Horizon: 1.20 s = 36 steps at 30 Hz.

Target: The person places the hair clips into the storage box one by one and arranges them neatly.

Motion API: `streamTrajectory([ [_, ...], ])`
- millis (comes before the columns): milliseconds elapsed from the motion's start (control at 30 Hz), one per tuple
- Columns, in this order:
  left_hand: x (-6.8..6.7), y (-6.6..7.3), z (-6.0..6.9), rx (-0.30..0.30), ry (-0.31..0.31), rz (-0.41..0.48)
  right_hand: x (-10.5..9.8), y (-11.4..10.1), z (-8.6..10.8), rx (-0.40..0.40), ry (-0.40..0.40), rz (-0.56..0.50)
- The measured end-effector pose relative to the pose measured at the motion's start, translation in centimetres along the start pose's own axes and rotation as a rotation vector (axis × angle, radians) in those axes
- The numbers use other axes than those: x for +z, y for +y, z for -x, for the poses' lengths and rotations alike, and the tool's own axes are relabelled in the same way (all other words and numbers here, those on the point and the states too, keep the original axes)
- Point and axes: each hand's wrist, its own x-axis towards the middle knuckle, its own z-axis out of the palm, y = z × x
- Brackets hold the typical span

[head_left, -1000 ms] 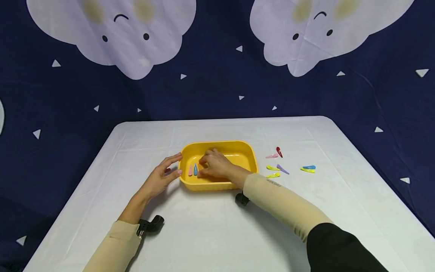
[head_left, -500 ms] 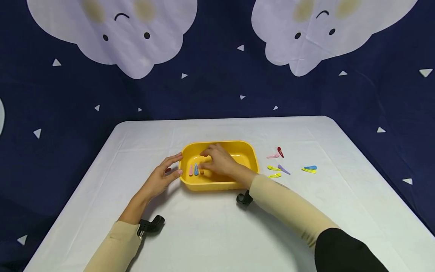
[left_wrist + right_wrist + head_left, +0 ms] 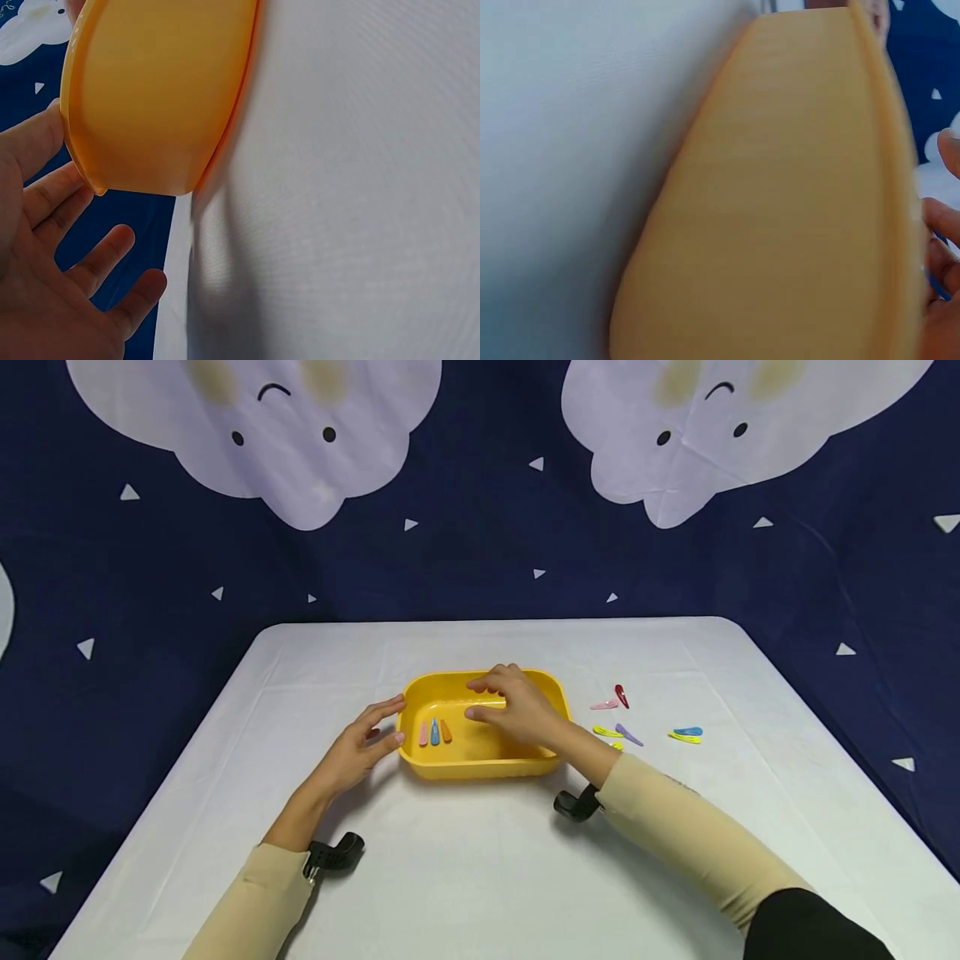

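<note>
A yellow plastic tray (image 3: 483, 770) stands on the white table. At its left end, a pink hair clip (image 3: 423, 733), a blue hair clip (image 3: 435, 732) and an orange hair clip (image 3: 446, 732) lie side by side in a row. My left hand (image 3: 354, 752) touches the tray's left rim with its fingertips, the other fingers spread, as the left wrist view shows. Over the right half of the tray hovers my right hand (image 3: 517, 706), thumb and fingers apart and nothing between them. In the right wrist view the tray's wall (image 3: 765, 195) hides part of that hand.
Right of the tray lie a red clip (image 3: 622, 696), a pink clip (image 3: 603, 705), a purple clip (image 3: 629, 735) and yellow clips (image 3: 607, 732). Farther right, a blue clip (image 3: 687, 731) touches another yellow clip (image 3: 684, 739). A dark blue curtain (image 3: 480, 560) hangs behind the table.
My right hand has let go of the orange clip, lifted and moved right, leaving that clip in view beside the blue one. The left hand has stayed at the rim.
</note>
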Motion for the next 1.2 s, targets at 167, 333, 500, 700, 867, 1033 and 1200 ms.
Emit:
streamTrajectory([
  [167, -0.1, 0.0, -0.1, 0.0, 0.002, 0.002, -1.9, 0.2, 1.5, -0.021, 0.061, -0.015],
  [333, -0.1, 0.0, -0.1, 0.003, -0.001, 0.01, -3.7, 0.9, 3.1, -0.032, 0.107, -0.012],
  [500, 0.0, -0.1, -0.1, 0.003, -0.001, 0.007, -5.1, 2.2, 5.0, -0.019, 0.15, -0.023],
  [700, 0.0, -0.2, -0.2, 0.004, -0.007, 0.008, -6.0, 4.5, 7.7, 0.049, 0.184, 0.006],
  [867, -0.1, -0.2, -0.2, 0.007, -0.003, 0.013, -6.2, 6.6, 9.8, 0.139, 0.184, 0.053],
  [1033, -0.1, -0.1, -0.2, 0.01, -0.005, 0.012, -6.1, 8.3, 11.3, 0.195, 0.181, 0.047],
  [1200, -0.1, -0.1, -0.2, 0.012, -0.003, 0.012, -5.9, 9.5, 12.1, 0.209, 0.167, 0.055],
])
